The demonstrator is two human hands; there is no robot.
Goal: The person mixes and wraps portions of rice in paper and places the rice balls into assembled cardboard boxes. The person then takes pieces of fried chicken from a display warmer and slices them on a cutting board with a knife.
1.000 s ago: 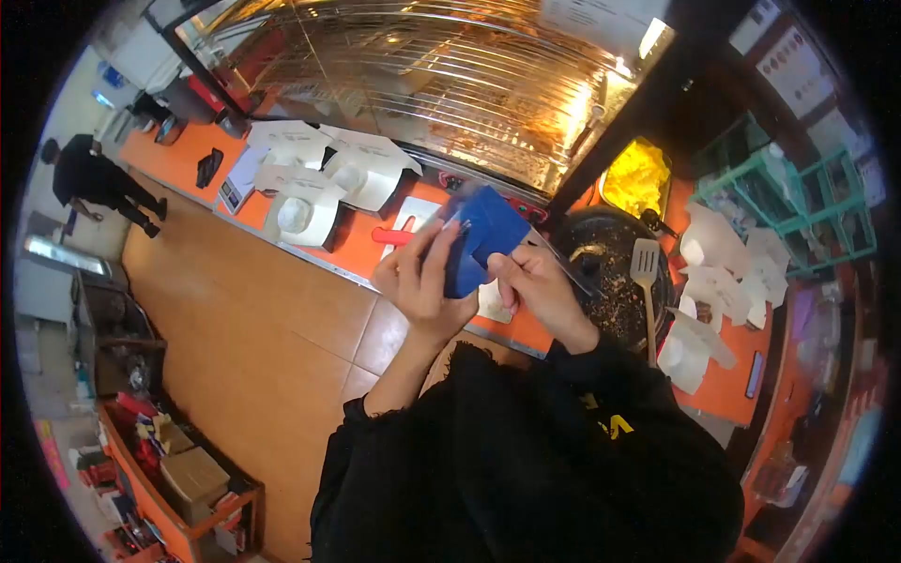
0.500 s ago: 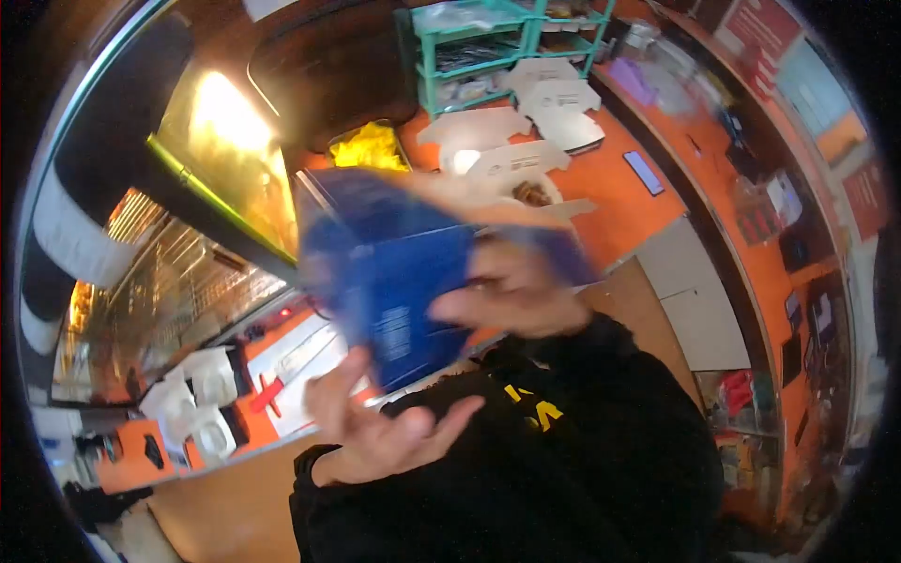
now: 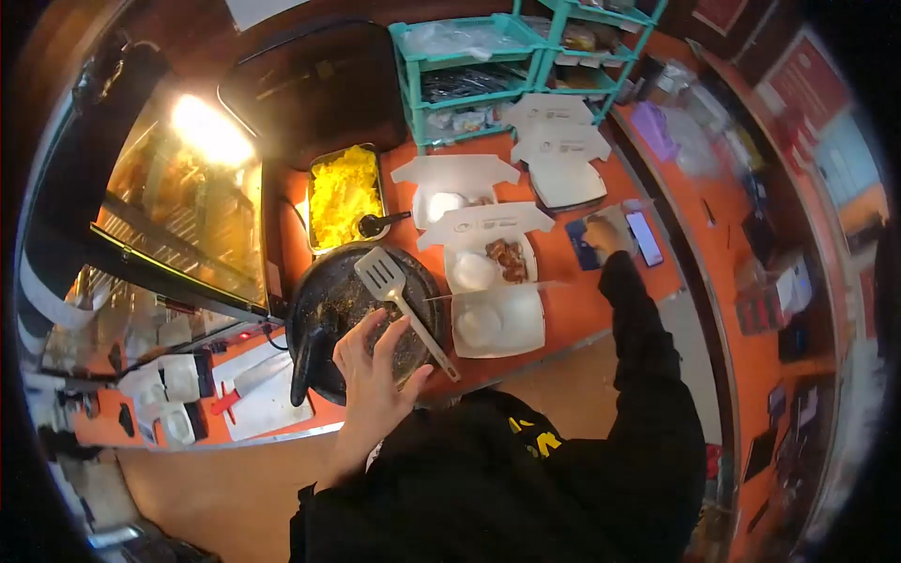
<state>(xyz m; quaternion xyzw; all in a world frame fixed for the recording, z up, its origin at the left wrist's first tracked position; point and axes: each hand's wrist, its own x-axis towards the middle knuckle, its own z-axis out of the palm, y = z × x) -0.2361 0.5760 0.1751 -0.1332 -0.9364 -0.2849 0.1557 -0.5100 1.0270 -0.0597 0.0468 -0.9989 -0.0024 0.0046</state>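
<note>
My left hand (image 3: 374, 371) is open, fingers spread, hanging over the near side of a dark, speckled frying pan (image 3: 324, 300). A slotted spatula (image 3: 413, 314) lies across the pan, its handle reaching past the rim just right of my fingers. Out to the right, my right hand (image 3: 610, 235) reaches down over the counter, its fingers blurred. It is right at a flat dark-blue item (image 3: 581, 246), whose kind does not show. A phone (image 3: 644, 238) with a lit screen lies just right of that hand.
Open white food boxes (image 3: 526, 333), one with meat pieces (image 3: 507, 259), stand between my hands. Behind the pan sits a tray of yellow food (image 3: 345, 199) with a black spoon (image 3: 380, 223). A knife (image 3: 258, 375) lies on a white board (image 3: 282, 408). Teal shelves (image 3: 469, 52) stand behind.
The blue item, held up close before me earlier, is down at the counter on the right, under my right hand. My left hand has moved up over the pan, which the item hid.
</note>
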